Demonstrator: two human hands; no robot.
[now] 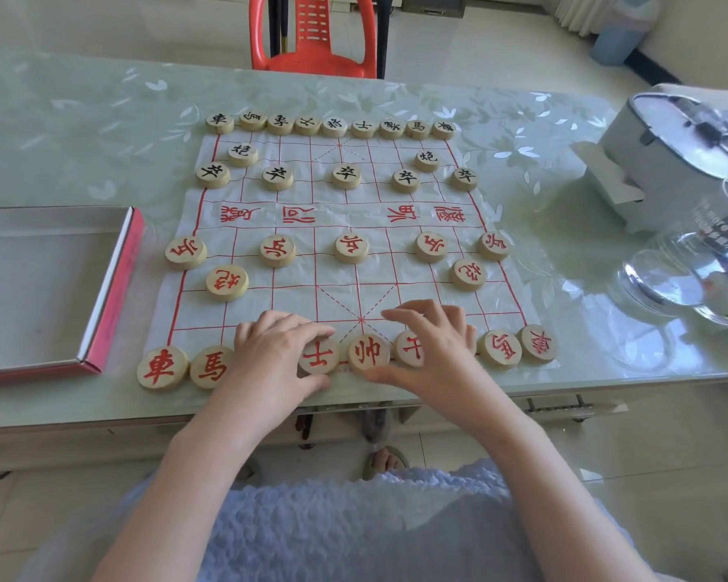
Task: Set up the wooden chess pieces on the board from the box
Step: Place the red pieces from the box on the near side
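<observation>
Both hands [278, 346] [433, 342] rest open on near-row pieces [368, 352], glass-topped table [80, 132].

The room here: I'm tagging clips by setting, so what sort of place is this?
Probably a home dining or kitchen area: a table under a clear floral cover, a red plastic chair behind it, an electric cooker and a glass jug at the right, and a tiled floor.

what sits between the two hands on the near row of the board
In the head view, one red-lettered general piece lies between the left hand and the right hand, flanked by two advisor pieces that the hands partly cover.
</observation>
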